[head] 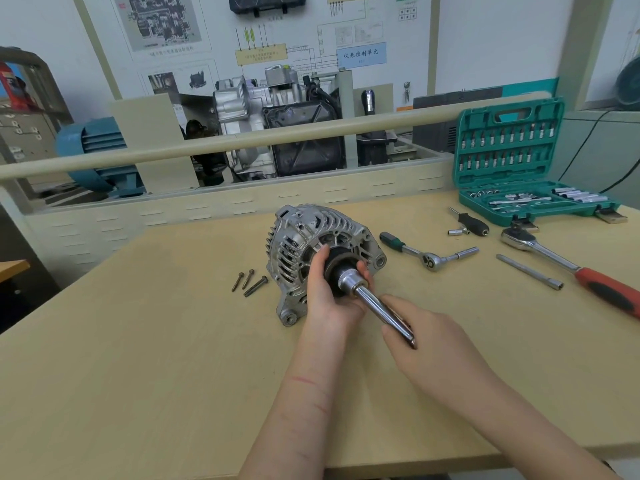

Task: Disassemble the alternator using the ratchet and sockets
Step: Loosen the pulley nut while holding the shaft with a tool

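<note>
On the pale workbench (138,341) the alternator (311,244) stands on edge, left hand (329,289) curled round its black pulley (337,263), right hand (422,337) gripping the steel driver handle (381,306); I'd keep its socket (348,277) square and the pulley locked.

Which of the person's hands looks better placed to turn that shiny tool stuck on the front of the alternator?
Probably the right hand: it already grips the handle end of the ratchet, giving leverage. The left hand is wrapped round the pulley of the alternator, steadying it.
</note>
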A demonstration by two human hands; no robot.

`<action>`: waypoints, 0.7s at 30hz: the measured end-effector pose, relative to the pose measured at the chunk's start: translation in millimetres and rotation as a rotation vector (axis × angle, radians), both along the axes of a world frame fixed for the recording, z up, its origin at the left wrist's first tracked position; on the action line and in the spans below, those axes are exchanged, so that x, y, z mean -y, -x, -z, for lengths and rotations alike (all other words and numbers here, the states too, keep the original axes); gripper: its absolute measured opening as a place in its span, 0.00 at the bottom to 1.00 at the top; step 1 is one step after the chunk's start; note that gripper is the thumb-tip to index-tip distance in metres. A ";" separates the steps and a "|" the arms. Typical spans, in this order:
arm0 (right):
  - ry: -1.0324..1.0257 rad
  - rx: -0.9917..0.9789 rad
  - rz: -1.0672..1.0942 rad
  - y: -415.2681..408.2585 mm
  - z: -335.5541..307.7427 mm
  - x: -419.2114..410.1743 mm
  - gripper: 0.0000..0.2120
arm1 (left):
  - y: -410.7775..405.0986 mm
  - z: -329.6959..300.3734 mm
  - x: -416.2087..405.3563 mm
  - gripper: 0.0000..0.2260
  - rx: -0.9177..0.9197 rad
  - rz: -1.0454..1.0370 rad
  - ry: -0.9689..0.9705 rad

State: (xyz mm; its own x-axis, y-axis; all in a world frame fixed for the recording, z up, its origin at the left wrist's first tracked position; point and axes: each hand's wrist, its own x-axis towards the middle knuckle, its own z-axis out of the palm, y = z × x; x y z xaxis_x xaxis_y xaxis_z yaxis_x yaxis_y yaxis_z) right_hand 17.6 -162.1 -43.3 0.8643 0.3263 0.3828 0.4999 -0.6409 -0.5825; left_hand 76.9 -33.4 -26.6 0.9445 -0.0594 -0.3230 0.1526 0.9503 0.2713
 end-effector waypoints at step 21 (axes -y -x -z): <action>0.029 -0.036 -0.011 -0.7 -2.0 -0.2 0.11 | 0.6 -0.5 0.3 0.19 -0.013 -0.008 -0.005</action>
